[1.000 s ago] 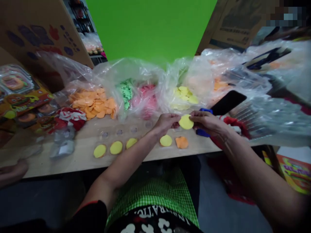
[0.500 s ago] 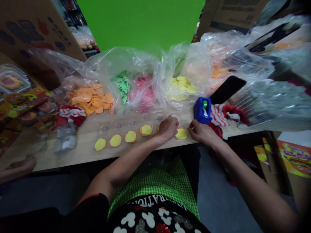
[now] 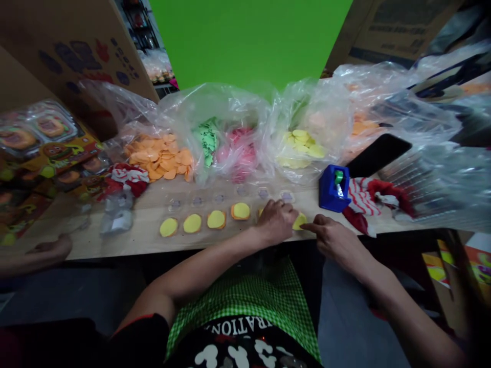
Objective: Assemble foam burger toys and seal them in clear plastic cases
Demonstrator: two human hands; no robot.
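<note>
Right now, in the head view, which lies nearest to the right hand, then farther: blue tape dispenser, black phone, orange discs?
1. Blue tape dispenser, just behind the right hand.
2. Black phone, farther back right.
3. Orange discs, far left.

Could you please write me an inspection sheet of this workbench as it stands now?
Surface: pale wooden table.
Job's things: row of yellow discs; lone yellow disc between the hands.
Clutter: clear bags of orange pieces, green pieces, pink pieces, yellow pieces; blue tape dispenser; black phone; striped cloth.
Grippers: left hand rests on the row's end; right hand has fingertips at the lone yellow disc.
Cables: nothing seen.
Surroundings: green backdrop, cardboard boxes, packaged toys, another person's hand far left.
</note>
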